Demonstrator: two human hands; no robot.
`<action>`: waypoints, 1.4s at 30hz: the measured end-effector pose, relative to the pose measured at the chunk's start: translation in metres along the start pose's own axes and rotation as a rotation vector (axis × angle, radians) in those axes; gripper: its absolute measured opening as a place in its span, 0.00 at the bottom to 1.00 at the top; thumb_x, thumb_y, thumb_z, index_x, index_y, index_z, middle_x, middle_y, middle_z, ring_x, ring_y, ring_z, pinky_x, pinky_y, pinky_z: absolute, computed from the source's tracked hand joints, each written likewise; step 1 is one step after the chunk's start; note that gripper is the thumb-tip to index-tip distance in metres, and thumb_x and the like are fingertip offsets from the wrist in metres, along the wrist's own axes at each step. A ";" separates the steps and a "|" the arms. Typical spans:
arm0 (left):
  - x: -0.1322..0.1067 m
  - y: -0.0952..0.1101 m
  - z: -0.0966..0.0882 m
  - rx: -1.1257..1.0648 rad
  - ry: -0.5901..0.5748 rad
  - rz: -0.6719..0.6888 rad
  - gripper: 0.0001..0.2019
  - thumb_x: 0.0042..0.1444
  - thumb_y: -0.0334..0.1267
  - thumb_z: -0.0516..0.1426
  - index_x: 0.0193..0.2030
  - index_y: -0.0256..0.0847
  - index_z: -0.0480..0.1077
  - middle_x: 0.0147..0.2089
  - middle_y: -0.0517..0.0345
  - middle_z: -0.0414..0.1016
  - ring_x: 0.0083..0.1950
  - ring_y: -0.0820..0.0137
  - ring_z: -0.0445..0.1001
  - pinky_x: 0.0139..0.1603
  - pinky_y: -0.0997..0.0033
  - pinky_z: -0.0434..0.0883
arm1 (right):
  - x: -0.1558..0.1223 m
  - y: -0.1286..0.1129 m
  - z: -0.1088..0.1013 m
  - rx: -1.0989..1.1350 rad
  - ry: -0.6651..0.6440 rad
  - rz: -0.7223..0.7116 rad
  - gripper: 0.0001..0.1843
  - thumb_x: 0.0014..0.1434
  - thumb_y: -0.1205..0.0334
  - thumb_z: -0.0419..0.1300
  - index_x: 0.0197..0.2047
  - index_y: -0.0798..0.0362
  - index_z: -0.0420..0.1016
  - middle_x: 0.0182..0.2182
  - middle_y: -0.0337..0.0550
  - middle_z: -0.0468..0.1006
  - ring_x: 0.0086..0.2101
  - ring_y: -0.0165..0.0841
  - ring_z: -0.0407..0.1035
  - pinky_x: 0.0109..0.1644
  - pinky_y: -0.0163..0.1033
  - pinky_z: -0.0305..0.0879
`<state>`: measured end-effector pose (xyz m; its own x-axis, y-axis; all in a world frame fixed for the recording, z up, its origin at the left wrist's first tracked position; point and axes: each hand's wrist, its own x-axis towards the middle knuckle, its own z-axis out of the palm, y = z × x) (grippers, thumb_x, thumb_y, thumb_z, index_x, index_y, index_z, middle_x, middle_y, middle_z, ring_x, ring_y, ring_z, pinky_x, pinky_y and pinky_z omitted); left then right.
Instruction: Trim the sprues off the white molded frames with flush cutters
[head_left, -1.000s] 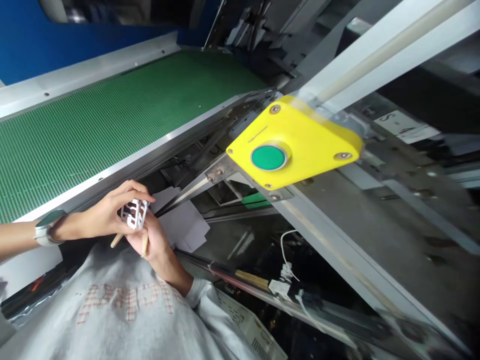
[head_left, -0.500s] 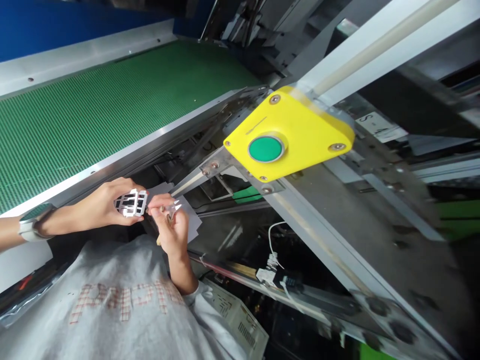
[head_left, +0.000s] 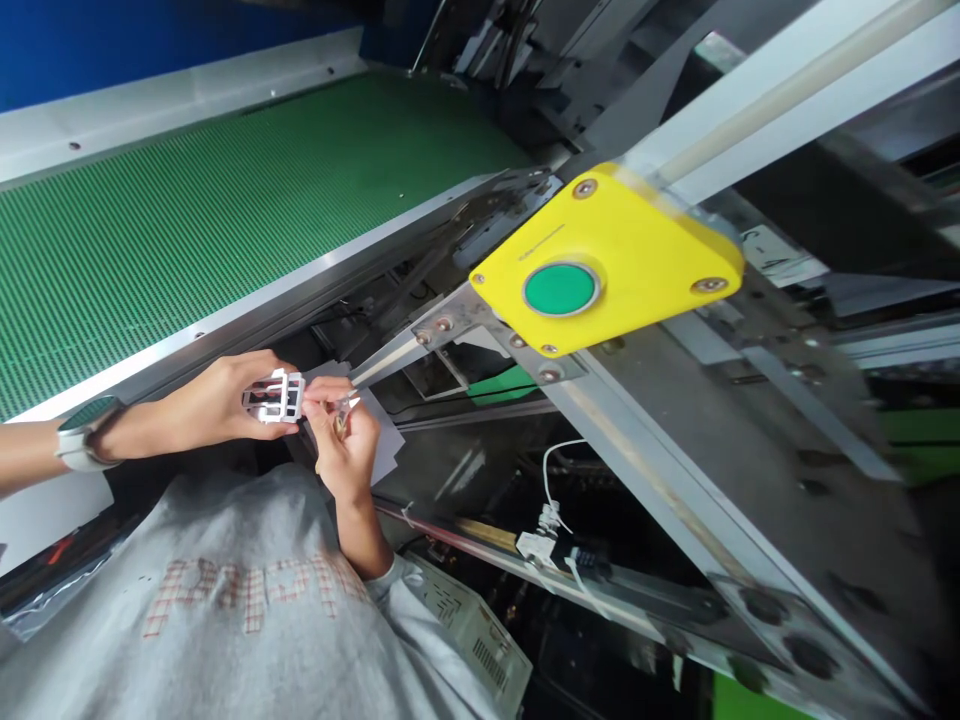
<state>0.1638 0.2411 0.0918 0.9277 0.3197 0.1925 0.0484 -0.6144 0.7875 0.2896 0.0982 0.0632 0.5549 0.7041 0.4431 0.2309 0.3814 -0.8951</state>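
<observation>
My left hand [head_left: 221, 400], with a watch [head_left: 88, 432] on its wrist, is closed around a small white plastic frame [head_left: 291, 397] with open square cells. The fingers grip it from its left side and the cells face right. My right hand [head_left: 346, 455] is pinched close against the frame's right side, its fingertips near or touching the frame. Among its curled fingers show small pale, partly clear pieces [head_left: 345, 404] with a brass-coloured glint; their kind is too small to make out. Both hands are in front of the grey shirt, below the conveyor's edge.
A green ribbed conveyor belt [head_left: 247, 210] with a metal rim runs along the upper left. To the right, a yellow box with a green button [head_left: 561, 289] is mounted on metal profiles. White sheets [head_left: 384, 440] lie behind my right hand. A beige vented case [head_left: 480, 635] stands below.
Both hands stay together. The frame has turned slightly in my left hand, and my right fingertips are closer to it. The whole view has shifted a little.
</observation>
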 end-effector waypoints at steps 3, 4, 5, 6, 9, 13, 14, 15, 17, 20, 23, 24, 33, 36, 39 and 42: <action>-0.001 -0.001 -0.001 0.017 0.003 0.000 0.20 0.57 0.50 0.67 0.49 0.37 0.74 0.39 0.58 0.76 0.36 0.71 0.75 0.38 0.74 0.70 | 0.002 0.000 0.000 -0.040 -0.026 0.003 0.05 0.68 0.65 0.59 0.38 0.50 0.74 0.36 0.39 0.75 0.40 0.29 0.74 0.47 0.36 0.70; -0.001 -0.001 -0.001 0.020 -0.001 -0.008 0.20 0.57 0.50 0.66 0.48 0.37 0.74 0.38 0.58 0.75 0.35 0.71 0.75 0.36 0.74 0.69 | 0.002 0.000 0.000 -0.048 -0.037 0.010 0.06 0.69 0.65 0.58 0.37 0.50 0.73 0.36 0.39 0.74 0.40 0.29 0.73 0.47 0.36 0.70; -0.001 -0.001 -0.001 0.018 -0.002 -0.019 0.20 0.58 0.51 0.66 0.48 0.37 0.74 0.38 0.58 0.75 0.35 0.71 0.74 0.35 0.74 0.69 | 0.002 0.001 0.000 -0.050 -0.048 0.023 0.06 0.69 0.64 0.57 0.37 0.50 0.72 0.36 0.39 0.73 0.39 0.29 0.72 0.46 0.36 0.69; -0.001 -0.002 -0.001 0.011 -0.002 -0.033 0.20 0.58 0.52 0.66 0.47 0.37 0.74 0.37 0.58 0.75 0.34 0.71 0.74 0.35 0.74 0.69 | 0.002 0.001 0.000 -0.044 -0.059 0.043 0.07 0.69 0.63 0.57 0.37 0.50 0.71 0.37 0.39 0.72 0.39 0.29 0.71 0.45 0.35 0.69; -0.001 -0.003 0.000 -0.020 0.000 -0.080 0.21 0.58 0.53 0.65 0.47 0.37 0.73 0.37 0.58 0.75 0.34 0.72 0.73 0.34 0.74 0.69 | 0.000 0.005 0.000 -0.001 -0.095 0.105 0.09 0.70 0.61 0.56 0.36 0.50 0.70 0.36 0.38 0.70 0.36 0.28 0.68 0.41 0.34 0.67; 0.002 -0.005 -0.003 -0.049 -0.013 -0.112 0.22 0.57 0.52 0.65 0.49 0.37 0.73 0.37 0.59 0.76 0.33 0.72 0.73 0.33 0.75 0.69 | -0.001 0.000 -0.009 -0.091 -0.088 0.066 0.08 0.69 0.61 0.57 0.36 0.51 0.71 0.35 0.39 0.70 0.37 0.29 0.69 0.42 0.36 0.67; 0.003 -0.005 -0.004 -0.049 0.000 -0.117 0.22 0.57 0.52 0.65 0.49 0.37 0.73 0.37 0.58 0.76 0.33 0.72 0.73 0.34 0.74 0.70 | 0.000 -0.005 -0.014 -0.134 -0.063 0.036 0.07 0.69 0.62 0.57 0.36 0.51 0.71 0.35 0.39 0.70 0.37 0.29 0.69 0.41 0.36 0.67; 0.004 -0.005 -0.006 -0.044 0.019 -0.125 0.22 0.56 0.52 0.66 0.50 0.37 0.73 0.37 0.58 0.76 0.33 0.72 0.73 0.34 0.74 0.70 | 0.002 -0.012 -0.021 -0.172 -0.021 -0.001 0.06 0.68 0.62 0.58 0.37 0.51 0.71 0.34 0.38 0.70 0.36 0.29 0.69 0.39 0.36 0.67; 0.005 -0.005 -0.008 -0.031 0.041 -0.148 0.22 0.56 0.52 0.65 0.49 0.37 0.73 0.36 0.59 0.76 0.31 0.72 0.73 0.33 0.73 0.70 | 0.012 -0.032 -0.038 -0.231 0.148 -0.097 0.04 0.67 0.61 0.60 0.38 0.49 0.70 0.31 0.36 0.69 0.31 0.28 0.66 0.34 0.35 0.65; 0.003 -0.004 -0.008 -0.038 -0.001 -0.156 0.23 0.56 0.52 0.65 0.50 0.37 0.73 0.35 0.59 0.76 0.30 0.72 0.72 0.31 0.73 0.70 | 0.038 -0.064 -0.059 -0.388 0.605 -0.303 0.09 0.64 0.55 0.64 0.41 0.48 0.69 0.31 0.34 0.68 0.30 0.29 0.66 0.34 0.38 0.66; 0.000 -0.004 -0.006 -0.039 -0.035 -0.125 0.24 0.56 0.53 0.65 0.51 0.38 0.72 0.36 0.58 0.76 0.31 0.71 0.74 0.33 0.73 0.72 | 0.070 -0.086 -0.067 -0.511 0.767 -0.460 0.20 0.59 0.50 0.69 0.45 0.48 0.66 0.28 0.31 0.61 0.26 0.29 0.58 0.30 0.38 0.60; -0.001 -0.005 -0.006 -0.032 -0.034 -0.118 0.24 0.56 0.54 0.65 0.51 0.38 0.72 0.37 0.58 0.77 0.32 0.70 0.75 0.33 0.73 0.72 | 0.079 -0.089 -0.066 -0.534 0.741 -0.475 0.22 0.58 0.48 0.69 0.46 0.48 0.65 0.28 0.31 0.59 0.26 0.29 0.57 0.30 0.39 0.58; -0.004 -0.012 -0.005 -0.005 -0.029 -0.123 0.23 0.59 0.56 0.62 0.50 0.38 0.72 0.37 0.55 0.78 0.30 0.69 0.75 0.32 0.72 0.74 | 0.094 -0.086 -0.054 -0.666 0.690 -0.443 0.26 0.60 0.47 0.68 0.53 0.46 0.60 0.42 0.42 0.64 0.38 0.34 0.67 0.42 0.45 0.71; -0.009 -0.015 0.001 0.003 -0.028 -0.090 0.24 0.60 0.57 0.62 0.51 0.38 0.72 0.39 0.52 0.78 0.31 0.68 0.77 0.33 0.71 0.76 | 0.092 -0.086 -0.051 -0.641 0.700 -0.394 0.27 0.60 0.50 0.68 0.55 0.45 0.59 0.43 0.44 0.64 0.39 0.35 0.68 0.44 0.46 0.72; -0.016 -0.024 0.010 0.040 -0.010 -0.033 0.22 0.61 0.55 0.61 0.53 0.40 0.73 0.42 0.50 0.80 0.36 0.64 0.80 0.35 0.70 0.78 | 0.093 -0.084 -0.046 -0.577 0.755 -0.348 0.28 0.59 0.52 0.69 0.55 0.45 0.59 0.40 0.42 0.63 0.37 0.34 0.65 0.42 0.43 0.71; -0.016 -0.043 0.018 0.127 0.106 0.078 0.19 0.61 0.55 0.60 0.50 0.44 0.77 0.47 0.47 0.82 0.43 0.57 0.84 0.41 0.68 0.81 | 0.095 -0.078 -0.046 -0.506 0.771 -0.313 0.28 0.58 0.54 0.70 0.55 0.45 0.60 0.38 0.39 0.62 0.35 0.32 0.63 0.40 0.39 0.68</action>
<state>0.1541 0.2494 0.0440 0.8868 0.3371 0.3162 0.0301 -0.7248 0.6883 0.3616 0.1081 0.1727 0.7392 -0.0397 0.6723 0.6734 0.0549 -0.7372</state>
